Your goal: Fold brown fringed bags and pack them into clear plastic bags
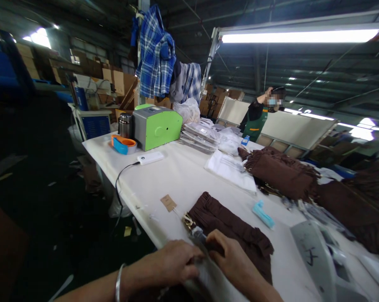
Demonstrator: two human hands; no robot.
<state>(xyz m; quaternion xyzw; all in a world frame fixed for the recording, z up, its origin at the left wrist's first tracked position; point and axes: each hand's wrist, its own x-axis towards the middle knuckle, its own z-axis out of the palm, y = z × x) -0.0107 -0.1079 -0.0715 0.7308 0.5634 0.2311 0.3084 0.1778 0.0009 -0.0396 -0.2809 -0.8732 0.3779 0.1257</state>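
Bare white tabletop (176, 172) opens beyond the brown garment (230, 222), running from the white power bank (150, 157) to the folded white cloth (231, 171) — a hand could slide across there, with only the tan tag (168, 203) lying at its near side. On the far left, the green-and-grey machine (159, 126), the dark flask (125, 125) and the orange-and-blue tape roll (124, 144) stand in the way, while rightward the light-blue item (263, 214) interrupts a strip of tabletop — and the brown pile (280, 173) blocks farther reach.
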